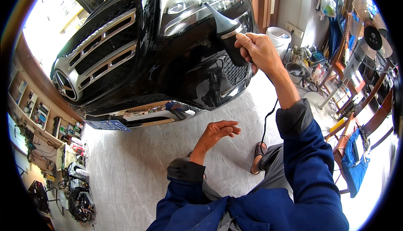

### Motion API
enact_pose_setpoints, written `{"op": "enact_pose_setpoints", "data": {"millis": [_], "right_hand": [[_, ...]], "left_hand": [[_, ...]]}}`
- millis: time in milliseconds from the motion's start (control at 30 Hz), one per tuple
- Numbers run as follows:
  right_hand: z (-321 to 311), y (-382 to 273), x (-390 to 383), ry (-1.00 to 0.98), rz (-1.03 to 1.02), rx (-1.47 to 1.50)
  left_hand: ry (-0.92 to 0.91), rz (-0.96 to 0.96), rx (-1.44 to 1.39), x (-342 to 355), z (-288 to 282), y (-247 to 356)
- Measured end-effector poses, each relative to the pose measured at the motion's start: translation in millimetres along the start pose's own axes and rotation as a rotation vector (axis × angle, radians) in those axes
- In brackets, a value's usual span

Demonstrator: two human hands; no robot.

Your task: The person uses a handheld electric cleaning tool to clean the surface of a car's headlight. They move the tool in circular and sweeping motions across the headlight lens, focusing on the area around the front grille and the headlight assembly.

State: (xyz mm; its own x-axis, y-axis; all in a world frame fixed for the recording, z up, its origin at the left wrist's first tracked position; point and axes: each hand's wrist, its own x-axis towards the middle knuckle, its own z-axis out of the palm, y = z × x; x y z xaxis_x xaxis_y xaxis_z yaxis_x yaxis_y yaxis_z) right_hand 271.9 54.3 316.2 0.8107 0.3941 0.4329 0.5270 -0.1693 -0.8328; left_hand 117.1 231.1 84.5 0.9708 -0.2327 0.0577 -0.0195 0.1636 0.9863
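Observation:
My right hand (262, 51) is closed around a corded black steamer cup (235, 48) with a tapered grey spout (223, 22). The cup is tilted, and the spout's tip points at the headlight (188, 24) of a black car. I cannot tell whether the tip touches the lens. From below the hand, a thin black cord (268, 115) hangs toward the floor. My left hand (215, 135) is held in the air below the front bumper (180, 69), fingers stretched out and holding nothing.
A chrome-barred grille (107, 42) and blue number plate (108, 125) are on the car's front. At the right stand a white bucket (279, 38), a pedestal fan (372, 38) and wooden chairs (348, 132). Shelves (35, 105) and heaped parts (79, 193) line the left.

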Motion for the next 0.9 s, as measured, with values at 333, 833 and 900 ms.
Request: {"op": "enact_pose_setpoints", "data": {"millis": [333,833,900], "right_hand": [[-11,6,4,0.077,0.028,-0.001],[-33,28,16,0.119,0.036,0.017],[-35,30,18,0.125,0.039,0.018]], "left_hand": [[-0.017,-0.005,0.001,1,-1,0],[-0.041,-0.003,0.014,4,1,-3],[-0.040,-0.002,0.020,4,1,-3]]}}
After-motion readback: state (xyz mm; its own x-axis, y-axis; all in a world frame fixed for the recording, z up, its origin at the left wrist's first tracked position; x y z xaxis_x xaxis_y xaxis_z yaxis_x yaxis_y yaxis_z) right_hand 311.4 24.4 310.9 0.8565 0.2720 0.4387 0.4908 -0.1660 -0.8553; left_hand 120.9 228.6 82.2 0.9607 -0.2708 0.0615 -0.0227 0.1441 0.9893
